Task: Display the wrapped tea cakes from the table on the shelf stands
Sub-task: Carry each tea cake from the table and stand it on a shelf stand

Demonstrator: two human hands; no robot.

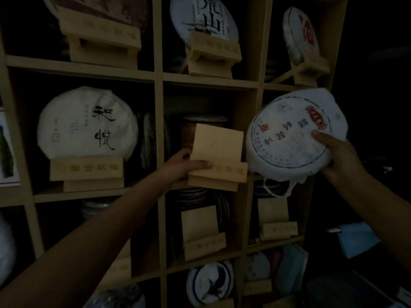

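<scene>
Head view: the left hand (182, 165) grips an empty wooden stand (216, 158) at the shelf (159, 103) cubby's front. Just right of it, the right hand (338, 156) holds a wrapped tea cake (289, 138). The step looks like seating; next, lean the cake upright into the stand's ledge.

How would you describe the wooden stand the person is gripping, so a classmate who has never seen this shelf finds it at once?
Start at the wooden cubby shelf and go to the centre compartment of the middle row. The empty wooden stand there is gripped by the left hand. Unlike the stand to its left bearing a wrapped tea cake, it shows a bare back panel.
</scene>
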